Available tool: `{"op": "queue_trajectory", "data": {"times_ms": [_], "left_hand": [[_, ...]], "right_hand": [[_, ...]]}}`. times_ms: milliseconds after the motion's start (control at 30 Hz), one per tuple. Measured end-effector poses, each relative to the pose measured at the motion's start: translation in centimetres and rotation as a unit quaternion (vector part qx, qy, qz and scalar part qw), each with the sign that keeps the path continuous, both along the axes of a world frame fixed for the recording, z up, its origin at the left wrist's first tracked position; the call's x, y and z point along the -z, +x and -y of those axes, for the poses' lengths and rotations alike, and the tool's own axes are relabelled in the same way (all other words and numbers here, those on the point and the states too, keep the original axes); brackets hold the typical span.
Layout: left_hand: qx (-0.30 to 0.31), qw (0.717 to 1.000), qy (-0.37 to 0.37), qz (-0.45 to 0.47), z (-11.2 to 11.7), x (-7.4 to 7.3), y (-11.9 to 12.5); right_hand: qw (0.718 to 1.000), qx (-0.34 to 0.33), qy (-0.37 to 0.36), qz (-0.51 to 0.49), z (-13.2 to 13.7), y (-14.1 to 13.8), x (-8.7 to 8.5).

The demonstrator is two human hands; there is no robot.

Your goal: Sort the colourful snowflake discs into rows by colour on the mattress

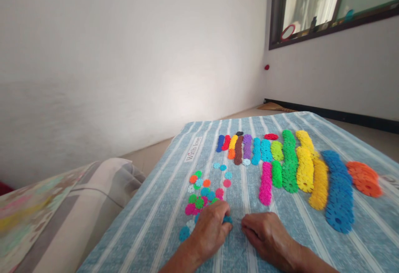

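My left hand (209, 229) is closed, its thumb and forefinger pinching a teal-blue notched plastic disc (228, 220). Beside and beyond it lies a loose scatter of small mixed discs, among them a green disc (199, 202), a pink disc (189, 209) and a blue disc (184, 233). My right hand (268, 234) rests low over the cloth just to the right, fingers curled in. What it holds, if anything, is hidden. Ahead of it runs an overlapping row of magenta discs (266, 183).
A blue-and-white striped cloth (149, 219) covers the table. Rows sorted by colour lie at the right, including green discs (289, 161), large blue discs (339, 194) and orange discs (364, 177). Bedding (106, 190) is at the left; a white wall (140, 57) stands behind.
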State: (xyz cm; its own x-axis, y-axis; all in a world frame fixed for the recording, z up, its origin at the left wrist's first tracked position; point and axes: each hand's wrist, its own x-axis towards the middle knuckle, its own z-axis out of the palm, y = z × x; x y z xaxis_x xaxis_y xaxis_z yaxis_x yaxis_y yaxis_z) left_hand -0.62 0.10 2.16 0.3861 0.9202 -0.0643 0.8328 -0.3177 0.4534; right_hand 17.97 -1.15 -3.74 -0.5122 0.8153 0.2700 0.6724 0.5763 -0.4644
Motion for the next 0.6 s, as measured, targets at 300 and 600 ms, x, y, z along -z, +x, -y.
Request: {"op": "queue_trajectory", "data": {"times_ms": [300,600], "left_hand": [[-0.15,0.981,0.025,0.123,-5.7,-0.1,-5.8],[-0.165,0.978,-0.013,0.126,-7.8,1.0,-6.9]], "right_hand": [[1.0,0.001,-0.001,0.004,0.2,0.0,-0.5],[1.0,0.0,-0.008,0.004,0.1,0.1,-0.3]]}}
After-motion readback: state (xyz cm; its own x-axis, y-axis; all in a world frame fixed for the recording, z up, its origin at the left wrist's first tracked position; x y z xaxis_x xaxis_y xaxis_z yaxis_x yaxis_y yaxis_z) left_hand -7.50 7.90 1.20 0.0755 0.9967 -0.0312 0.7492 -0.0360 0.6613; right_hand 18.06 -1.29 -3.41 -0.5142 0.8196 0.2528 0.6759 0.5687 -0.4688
